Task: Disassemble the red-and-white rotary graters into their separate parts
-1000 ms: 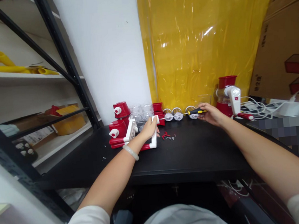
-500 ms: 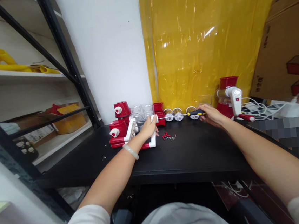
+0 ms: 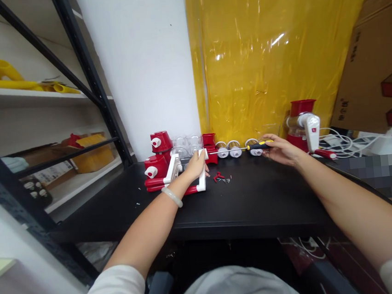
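Observation:
My left hand (image 3: pixel 197 166) is closed round a white crank handle (image 3: pixel 202 182) with a red grip, held just over the black table. In my right hand (image 3: pixel 280 150), the fingertips hold the rear end of a yellow and black screwdriver (image 3: pixel 255 146). Its long shaft lies level and points left, with the tip at the white end of the crank handle; whether it sits in a screw cannot be seen. Just below the shaft, small red parts (image 3: pixel 218 176) and several screws (image 3: pixel 225 180) lie on the table. More white crank handles with red grips (image 3: pixel 155 182) lie left of my left hand.
Red housings (image 3: pixel 156 165), clear plastic parts (image 3: pixel 181 142) and metal drums (image 3: pixel 235 148) line the table's (image 3: pixel 249 197) back. An assembled red and white grater (image 3: pixel 304 125) stands at the right, beside white cables (image 3: pixel 350 143). A shelf rack (image 3: pixel 91 83) rises at the left.
My right fingers have loosened and shifted on the screwdriver handle, showing more of its yellow end. My left hand keeps its hold on the crank handle. The whole view has shifted slightly.

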A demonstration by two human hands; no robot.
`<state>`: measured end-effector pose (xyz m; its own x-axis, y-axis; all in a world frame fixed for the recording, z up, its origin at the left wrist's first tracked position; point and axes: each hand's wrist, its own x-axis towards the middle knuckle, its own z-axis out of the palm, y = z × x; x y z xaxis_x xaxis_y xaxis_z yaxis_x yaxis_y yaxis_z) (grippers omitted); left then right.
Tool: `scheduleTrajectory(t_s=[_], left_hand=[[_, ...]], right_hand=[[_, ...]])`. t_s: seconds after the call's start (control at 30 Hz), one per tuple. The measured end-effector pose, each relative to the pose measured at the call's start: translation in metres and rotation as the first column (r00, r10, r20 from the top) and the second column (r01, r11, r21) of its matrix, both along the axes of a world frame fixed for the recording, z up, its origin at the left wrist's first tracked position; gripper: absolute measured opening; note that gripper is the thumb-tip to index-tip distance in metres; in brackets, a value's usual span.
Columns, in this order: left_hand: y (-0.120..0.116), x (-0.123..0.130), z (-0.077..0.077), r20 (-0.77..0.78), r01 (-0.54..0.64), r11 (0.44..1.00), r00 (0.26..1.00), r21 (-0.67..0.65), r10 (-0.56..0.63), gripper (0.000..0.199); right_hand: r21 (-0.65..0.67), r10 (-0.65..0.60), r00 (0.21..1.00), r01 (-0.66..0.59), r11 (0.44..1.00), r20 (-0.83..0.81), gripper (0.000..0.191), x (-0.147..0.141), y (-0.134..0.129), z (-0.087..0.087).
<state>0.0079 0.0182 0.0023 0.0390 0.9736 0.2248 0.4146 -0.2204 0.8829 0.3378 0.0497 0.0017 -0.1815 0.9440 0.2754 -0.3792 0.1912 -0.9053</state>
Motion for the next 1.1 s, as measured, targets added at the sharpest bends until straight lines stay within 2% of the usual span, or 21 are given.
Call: scheduleTrajectory(t_s=[0.1, 0.27, 0.33, 0.4, 0.47, 0.53, 0.63, 0.8, 1.1], left_hand=[[0.000, 0.000, -0.002, -0.003, 0.008, 1.000, 1.000, -0.007, -0.008, 0.036], [-0.002, 0.001, -0.002, -0.002, 0.005, 1.000, 1.000, -0.005, -0.005, 0.037], [-0.002, 0.001, -0.002, -0.005, -0.001, 1.000, 1.000, -0.001, 0.001, 0.037], [-0.002, 0.001, -0.001, -0.010, -0.004, 1.000, 1.000, 0.001, 0.004, 0.038], [-0.003, 0.001, 0.000, -0.014, -0.004, 1.000, 1.000, 0.003, 0.004, 0.038], [-0.003, 0.001, 0.000, -0.017, -0.003, 1.000, 1.000, 0.006, 0.003, 0.037], [-0.004, 0.001, 0.001, -0.017, -0.005, 1.000, 1.000, 0.008, 0.005, 0.037], [-0.005, 0.001, 0.003, -0.005, -0.011, 1.000, 1.000, 0.029, 0.012, 0.034], [-0.004, 0.000, 0.003, -0.008, 0.002, 1.000, 1.000, 0.026, -0.001, 0.036]], right_hand=[[0.019, -0.008, 1.000, 0.008, 1.000, -0.005, 0.040, 0.001, -0.001, 0.002], [-0.002, -0.094, 0.990, 0.095, 0.995, 0.109, 0.027, 0.000, 0.007, 0.002], [-0.055, -0.107, 0.976, 0.119, 0.991, 0.191, 0.032, -0.001, 0.012, -0.001], [-0.090, -0.126, 0.944, 0.160, 0.983, 0.304, 0.045, -0.001, 0.016, -0.006], [-0.053, -0.156, 0.898, 0.195, 0.979, 0.412, 0.050, -0.001, 0.018, -0.011], [0.027, -0.186, 0.875, 0.194, 0.981, 0.448, 0.047, -0.001, 0.019, -0.014], [0.078, -0.183, 0.910, 0.166, 0.983, 0.373, 0.040, -0.002, 0.016, -0.013], [-0.019, -0.107, 0.974, 0.114, 0.993, 0.199, 0.034, -0.005, 0.009, -0.007], [-0.057, 0.013, 0.997, -0.009, 0.998, 0.070, 0.036, 0.000, 0.008, -0.009]])
